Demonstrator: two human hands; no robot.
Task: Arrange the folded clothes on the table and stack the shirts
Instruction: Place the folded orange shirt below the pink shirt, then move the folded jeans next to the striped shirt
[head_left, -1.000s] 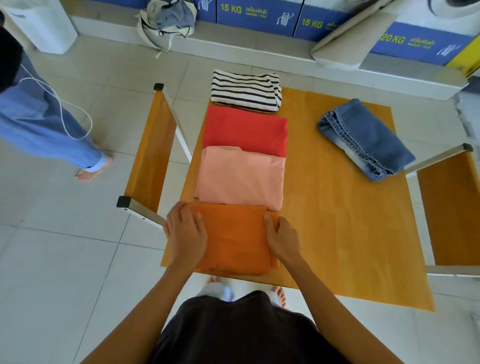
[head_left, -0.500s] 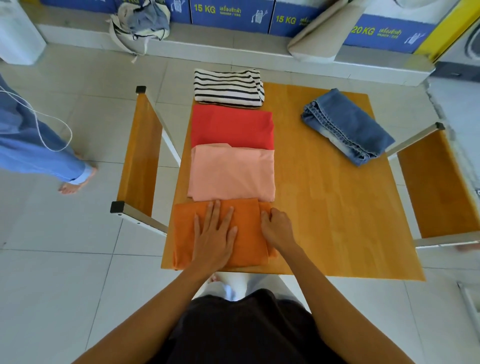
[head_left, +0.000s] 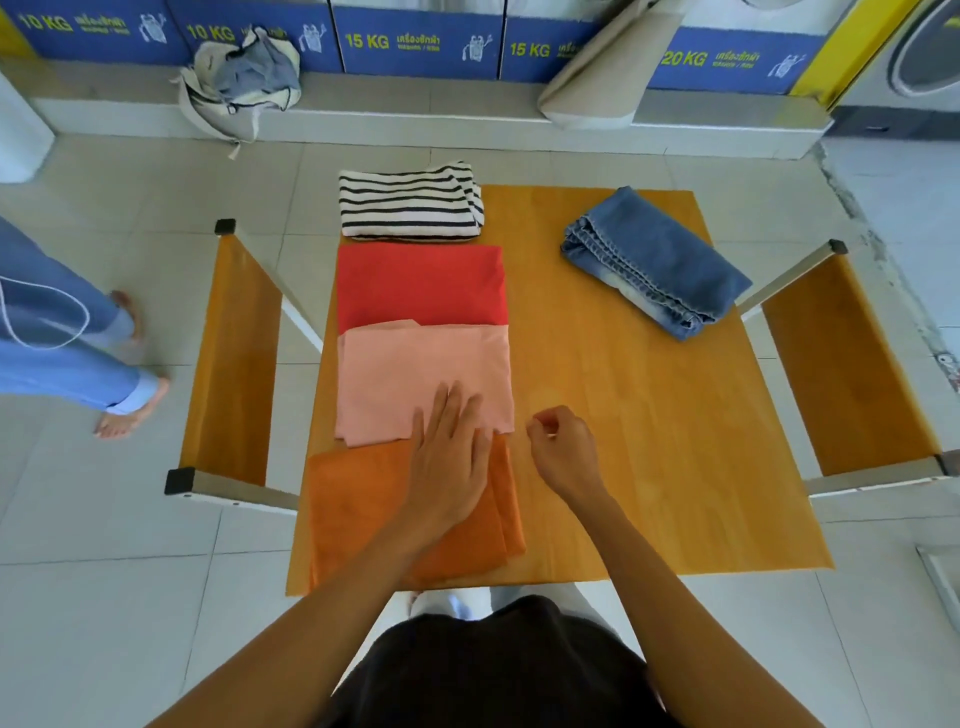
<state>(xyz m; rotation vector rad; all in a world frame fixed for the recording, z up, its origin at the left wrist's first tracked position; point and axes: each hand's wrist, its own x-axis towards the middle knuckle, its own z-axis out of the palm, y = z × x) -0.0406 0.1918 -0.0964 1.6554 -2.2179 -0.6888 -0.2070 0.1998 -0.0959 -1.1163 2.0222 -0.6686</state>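
Observation:
Four folded shirts lie in a row down the left half of the wooden table (head_left: 649, 415): a striped one (head_left: 408, 202) farthest, then a red one (head_left: 418, 283), a pink one (head_left: 410, 379), and an orange one (head_left: 363, 509) at the near edge. Folded blue jeans (head_left: 654, 262) rest at the far right. My left hand (head_left: 452, 457) lies flat, fingers spread, over the seam between the orange and pink shirts. My right hand (head_left: 563, 449) hovers over bare wood beside them, fingers loosely curled, holding nothing.
Wooden benches flank the table on the left (head_left: 228, 358) and right (head_left: 852, 374). Another person's legs in blue trousers (head_left: 57, 332) stand on the tiled floor at the left. A cloth bag (head_left: 241, 85) sits on the ledge by the washing machines.
My left hand slid forward across the orange shirt onto the pink shirt's edge. My right hand lifted off the orange shirt and moved right, curling its fingers. The person at left stepped closer.

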